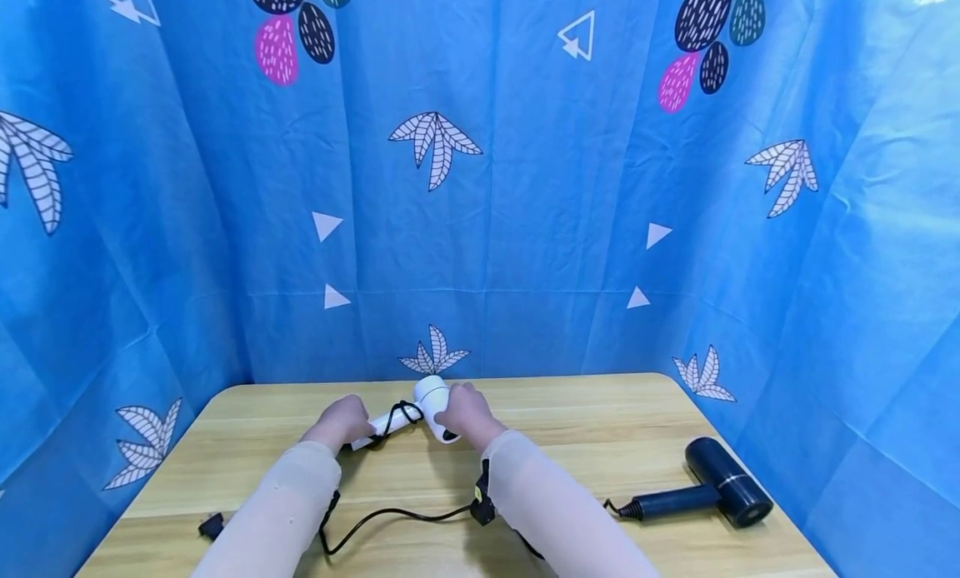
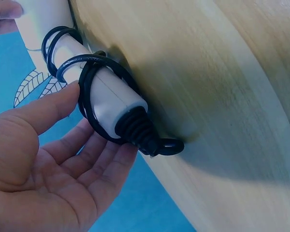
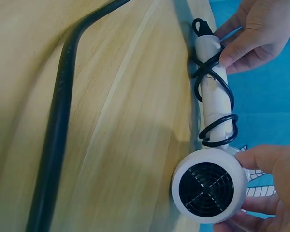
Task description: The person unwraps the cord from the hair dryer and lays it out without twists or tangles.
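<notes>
Back edge: The white hair dryer (image 1: 425, 399) is near the back edge of the table (image 1: 585, 428), a bit left of the middle.
Right edge: A black hair dryer (image 1: 731, 482) lies near this side, its handle pointing left.
Wood between: The two dryers are well apart. A long black cord (image 1: 423, 517) bends across the wood, closer to the person.
Left side: A small black plug (image 1: 212, 525) is near the left sleeve (image 1: 270, 511).
Table top: Light yellow wood with thin lines, and round corners at the back.
Blue cloth (image 1: 525, 228): It hangs behind and on both sides, with white leaves, triangles and colored drops.
Left hand (image 1: 343, 420): Thumb and fingers pinch the white handle (image 3: 215, 104) near its end, where a wrapped cord (image 2: 87, 89) loops round.
Right hand (image 1: 467, 410): Thumb and fingers grip the round head (image 1: 431, 388).
Long way: The white handle slants from the head to the left and a little toward the person.
Black grille (image 3: 205, 189): It faces the person's side.
Touching: I cannot tell if the white dryer rests on the wood.
</notes>
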Demonstrator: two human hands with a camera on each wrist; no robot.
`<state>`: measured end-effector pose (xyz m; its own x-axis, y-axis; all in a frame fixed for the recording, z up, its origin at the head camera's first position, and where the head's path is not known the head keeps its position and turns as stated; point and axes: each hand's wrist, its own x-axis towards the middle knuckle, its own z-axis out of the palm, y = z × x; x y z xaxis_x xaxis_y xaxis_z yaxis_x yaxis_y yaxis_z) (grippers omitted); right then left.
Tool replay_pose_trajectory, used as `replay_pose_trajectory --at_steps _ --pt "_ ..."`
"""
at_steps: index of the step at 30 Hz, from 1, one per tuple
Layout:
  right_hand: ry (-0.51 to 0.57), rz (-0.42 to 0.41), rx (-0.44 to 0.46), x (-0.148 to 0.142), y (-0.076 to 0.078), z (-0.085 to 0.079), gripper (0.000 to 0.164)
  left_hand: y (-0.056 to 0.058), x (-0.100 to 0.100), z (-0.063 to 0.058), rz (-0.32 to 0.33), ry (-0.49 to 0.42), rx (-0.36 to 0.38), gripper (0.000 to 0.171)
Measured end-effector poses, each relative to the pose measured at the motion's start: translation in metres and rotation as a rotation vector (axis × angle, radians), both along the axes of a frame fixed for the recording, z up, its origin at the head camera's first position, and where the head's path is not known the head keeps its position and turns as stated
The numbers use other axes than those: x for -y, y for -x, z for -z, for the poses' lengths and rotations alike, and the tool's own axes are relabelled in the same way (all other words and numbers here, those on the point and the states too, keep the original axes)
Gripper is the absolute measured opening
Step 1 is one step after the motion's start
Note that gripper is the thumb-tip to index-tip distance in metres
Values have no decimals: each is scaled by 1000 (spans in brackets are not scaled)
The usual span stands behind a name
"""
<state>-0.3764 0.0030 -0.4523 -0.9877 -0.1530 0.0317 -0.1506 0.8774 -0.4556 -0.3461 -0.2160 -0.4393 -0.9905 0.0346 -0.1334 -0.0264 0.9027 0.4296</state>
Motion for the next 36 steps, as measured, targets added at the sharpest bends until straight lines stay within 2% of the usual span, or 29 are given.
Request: replay_pose_trajectory --at_steps 12,22,27,32,36 --pt "-26 21 72 -3 0 -6 46 1 -3 -2 -1 9 27 26" --pt "-25 34 145 -4 -4 -13 48 -1 -5 -4 17 17 40 22" --pt "-50 23 154 -5 -5 -18 46 -2 -5 -5 24 14 44 19" --pt "-35 28 165 -5 -6 -20 43 -1 -5 -5 33 -2 51 21" --pt "-6 54 187 -5 -4 -17 50 -1 -4 -5 35 -34 65 26"
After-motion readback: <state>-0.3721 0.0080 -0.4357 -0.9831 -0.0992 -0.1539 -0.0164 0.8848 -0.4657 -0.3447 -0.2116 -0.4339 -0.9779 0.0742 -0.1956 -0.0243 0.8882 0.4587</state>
